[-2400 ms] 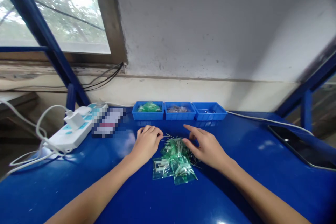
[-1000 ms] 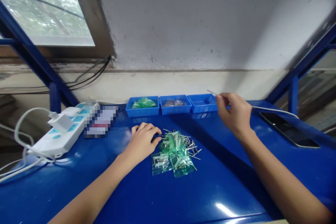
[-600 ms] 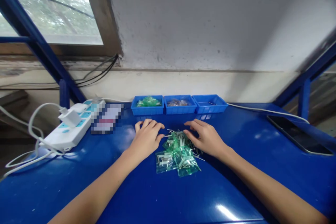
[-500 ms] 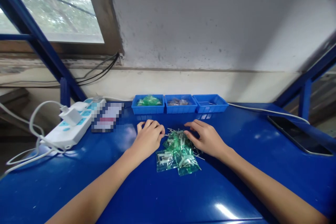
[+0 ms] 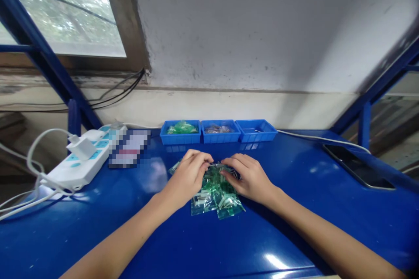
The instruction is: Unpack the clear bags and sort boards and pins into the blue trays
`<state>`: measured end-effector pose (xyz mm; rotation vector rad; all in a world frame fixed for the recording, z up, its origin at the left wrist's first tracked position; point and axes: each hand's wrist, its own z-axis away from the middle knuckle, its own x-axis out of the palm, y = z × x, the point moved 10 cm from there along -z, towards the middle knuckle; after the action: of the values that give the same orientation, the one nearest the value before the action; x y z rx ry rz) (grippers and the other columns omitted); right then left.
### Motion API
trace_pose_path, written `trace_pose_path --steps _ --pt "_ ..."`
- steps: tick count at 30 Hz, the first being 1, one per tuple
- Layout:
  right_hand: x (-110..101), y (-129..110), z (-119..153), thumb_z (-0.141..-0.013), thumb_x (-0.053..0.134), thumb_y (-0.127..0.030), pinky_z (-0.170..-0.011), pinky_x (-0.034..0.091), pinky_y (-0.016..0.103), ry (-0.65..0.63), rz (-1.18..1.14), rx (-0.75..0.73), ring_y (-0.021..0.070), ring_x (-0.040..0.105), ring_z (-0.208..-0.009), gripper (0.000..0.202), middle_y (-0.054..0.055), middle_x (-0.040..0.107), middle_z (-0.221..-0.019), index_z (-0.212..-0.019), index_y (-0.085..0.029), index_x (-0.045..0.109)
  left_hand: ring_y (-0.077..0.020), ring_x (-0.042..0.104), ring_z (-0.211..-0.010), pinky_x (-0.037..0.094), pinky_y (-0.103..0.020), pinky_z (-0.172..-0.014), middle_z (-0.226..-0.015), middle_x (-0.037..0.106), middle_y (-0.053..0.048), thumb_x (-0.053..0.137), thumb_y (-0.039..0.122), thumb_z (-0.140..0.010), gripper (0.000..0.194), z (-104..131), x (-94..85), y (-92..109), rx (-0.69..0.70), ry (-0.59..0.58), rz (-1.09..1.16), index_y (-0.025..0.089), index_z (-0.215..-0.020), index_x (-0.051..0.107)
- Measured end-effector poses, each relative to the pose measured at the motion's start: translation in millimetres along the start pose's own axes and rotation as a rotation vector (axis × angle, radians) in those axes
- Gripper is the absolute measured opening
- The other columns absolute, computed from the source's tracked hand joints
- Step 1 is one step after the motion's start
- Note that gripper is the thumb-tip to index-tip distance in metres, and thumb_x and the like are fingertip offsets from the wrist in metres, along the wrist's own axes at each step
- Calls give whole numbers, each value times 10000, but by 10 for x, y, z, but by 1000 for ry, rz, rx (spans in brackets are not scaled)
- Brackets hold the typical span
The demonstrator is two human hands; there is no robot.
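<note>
A pile of small clear green packets (image 5: 225, 202) with white and metal pieces inside lies on the blue table, with loose thin metal pieces at its back. My left hand (image 5: 189, 176) is at the pile's left side, its thumb and fingers pinched together on something too small to make out. My right hand (image 5: 247, 175) is at the right side of the pile, fingers curled and thumb close to them at the packets; what it grips, if anything, is hidden. One more packet (image 5: 174, 166) shows partly behind my left hand.
Three blue bins stand at the back: one with green packets (image 5: 180, 140), one with small brownish pieces (image 5: 220, 138), one with a few thin pieces (image 5: 257, 137). A white power strip (image 5: 73, 170) lies left, a black phone (image 5: 358, 167) right.
My left hand has moved right to the top of the pile, and its fingers have closed. My right hand has come closer to it. A packet now shows behind my left hand.
</note>
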<state>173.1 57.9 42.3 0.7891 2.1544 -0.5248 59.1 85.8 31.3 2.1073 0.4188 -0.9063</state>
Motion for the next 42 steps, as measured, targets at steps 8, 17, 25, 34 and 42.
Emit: trace_pose_path --steps 8,17,25,34,42 --pt "-71 -80 22 -870 504 -195 -643 407 268 59 -2 -58 139 539 -714 94 54 601 -825 -908 -178 588 -183 519 -940 470 -328 -791 -940 530 -53 433 219 -920 103 16 -4 179 115 -2 -16 200 -978 515" --pt "-114 -139 -2 -880 492 -243 -636 411 269 56 -28 -60 138 535 -695 130 51 602 -796 -904 -164 593 -198 481 -940 409 -359 -851 -847 601 -33 455 205 -908 115 -2 -69 285 204 13 -79 193 -853 555" --pt "-215 -263 10 -846 539 -175 -580 380 267 128 143 -163 129 511 -629 48 35 610 -743 -876 -168 576 -179 515 -860 412 -333 -780 -813 611 -33 404 234 -937 204 6 -71 263 194 -15 -77 183 -823 564" --pt "-1187 422 62 -808 567 -194 -592 410 259 648 419 33 133 545 -599 17 20 601 -663 -821 -185 573 -255 462 -1057 370 -411 -839 -1011 597 -39 484 279 -895 160 15 115 -246 10 -189 -336 239 -1004 594" --pt "-270 958 124 -815 475 -263 -543 329 250 -7 275 494 138 535 -560 128 16 620 -711 -737 -203 557 -224 492 -955 347 -392 -815 -869 615 -20 457 188 -897 123 -25 82 -387 -45 -123 -343 195 -826 557"
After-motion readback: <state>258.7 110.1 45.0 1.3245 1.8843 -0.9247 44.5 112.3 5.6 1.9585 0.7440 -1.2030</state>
